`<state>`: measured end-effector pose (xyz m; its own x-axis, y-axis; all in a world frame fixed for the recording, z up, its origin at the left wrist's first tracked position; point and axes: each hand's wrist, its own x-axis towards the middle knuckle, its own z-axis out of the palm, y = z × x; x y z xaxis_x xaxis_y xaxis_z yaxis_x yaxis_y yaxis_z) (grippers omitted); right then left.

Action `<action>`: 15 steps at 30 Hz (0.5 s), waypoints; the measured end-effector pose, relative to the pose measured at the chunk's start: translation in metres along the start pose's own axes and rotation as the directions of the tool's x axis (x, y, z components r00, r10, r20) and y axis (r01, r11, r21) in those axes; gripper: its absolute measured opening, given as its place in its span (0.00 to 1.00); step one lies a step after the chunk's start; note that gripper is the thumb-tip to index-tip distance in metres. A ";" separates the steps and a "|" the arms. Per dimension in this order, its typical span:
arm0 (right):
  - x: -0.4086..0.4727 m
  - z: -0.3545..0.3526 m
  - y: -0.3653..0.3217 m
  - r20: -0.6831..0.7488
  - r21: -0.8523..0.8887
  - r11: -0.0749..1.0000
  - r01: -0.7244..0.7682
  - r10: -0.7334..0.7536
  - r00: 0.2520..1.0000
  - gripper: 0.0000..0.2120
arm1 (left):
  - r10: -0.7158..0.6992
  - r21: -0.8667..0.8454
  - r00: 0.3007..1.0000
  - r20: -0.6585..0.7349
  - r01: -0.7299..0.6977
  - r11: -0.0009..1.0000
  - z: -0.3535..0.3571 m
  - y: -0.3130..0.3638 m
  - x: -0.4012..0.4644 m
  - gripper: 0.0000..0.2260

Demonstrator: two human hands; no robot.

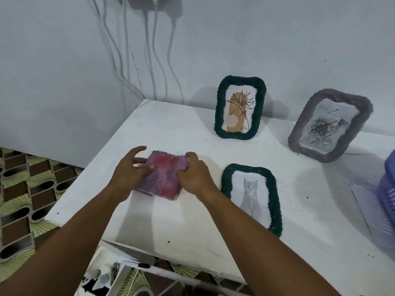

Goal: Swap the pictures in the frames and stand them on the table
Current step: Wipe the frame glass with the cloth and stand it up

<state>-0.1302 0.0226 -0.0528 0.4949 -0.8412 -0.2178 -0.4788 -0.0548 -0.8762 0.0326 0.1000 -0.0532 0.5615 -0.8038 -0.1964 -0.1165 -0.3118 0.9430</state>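
Both hands work the purple frame (163,175), flat mid-table for access: left hand (130,170) steadies it, fingers spread; right hand (193,173) curled over its right edge (likely swapping). Cat frame (252,195) lies just right.

Cool, even indoor light falls from above and slightly in front, leaving the white table (192,221) bright but not blown out. Soft doubled shadows spread behind the standing green frame (240,106) and grey frame (329,124) onto the wall (277,50). The forearms cast faint shadows toward the table's near edge. Wide-angle bending curves the table's edges; the hands (132,169) look slightly soft, and detail smears at the right edge.
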 end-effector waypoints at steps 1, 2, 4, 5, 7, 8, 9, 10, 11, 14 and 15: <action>0.000 -0.001 0.001 -0.004 -0.008 1.000 0.004 -0.004 1.000 0.21 | 0.006 0.025 1.000 -0.030 -0.005 1.000 0.001 -0.001 0.001 0.24; 0.000 -0.003 0.002 -0.001 -0.003 1.000 0.002 -0.002 1.000 0.21 | 0.014 0.052 0.998 -0.054 -0.011 0.999 0.001 -0.001 0.001 0.24; -0.002 -0.004 0.002 0.022 0.012 1.000 -0.011 0.011 1.000 0.20 | 0.023 0.116 0.994 -0.105 -0.011 0.993 0.002 -0.001 -0.001 0.22; -0.003 -0.003 0.002 0.033 0.015 1.000 -0.017 0.016 0.999 0.20 | 0.019 0.165 0.992 -0.124 0.002 0.986 0.001 0.000 -0.002 0.21; -0.004 -0.002 0.002 0.042 0.028 0.999 -0.028 0.027 0.999 0.20 | -0.016 0.272 0.992 -0.128 0.051 0.961 0.000 0.002 -0.006 0.22; -0.004 -0.001 0.003 0.043 0.035 0.999 -0.033 0.031 0.999 0.20 | -0.041 0.297 0.992 -0.120 0.075 0.952 -0.002 0.003 -0.007 0.22; -0.004 0.000 0.003 0.046 0.039 0.998 -0.041 0.039 0.998 0.20 | -0.065 0.287 0.991 -0.115 0.096 0.953 -0.003 0.002 -0.007 0.22; -0.004 0.001 0.003 0.051 0.044 0.998 -0.049 0.047 0.998 0.20 | -0.082 0.259 0.990 -0.115 0.110 0.960 -0.004 0.002 -0.006 0.21; -0.003 0.002 0.004 0.054 0.048 0.997 -0.060 0.058 0.997 0.21 | -0.087 0.224 0.989 -0.119 0.112 0.968 -0.005 0.002 -0.006 0.20; -0.002 0.004 0.006 0.054 0.072 0.995 -0.075 0.071 0.996 0.23 | -0.100 -0.020 0.990 -0.101 0.098 0.995 -0.003 0.005 -0.008 0.16; -0.002 0.003 0.008 0.052 0.090 0.993 -0.083 0.078 0.996 0.23 | -0.113 -0.129 0.990 -0.079 0.102 0.986 -0.002 0.006 -0.010 0.16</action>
<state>-0.1326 0.0256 -0.0607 0.4933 -0.8136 -0.3078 -0.4508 0.0635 -0.8904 0.0280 0.1074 -0.0447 0.6342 -0.7210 -0.2794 0.0483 -0.3237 0.9449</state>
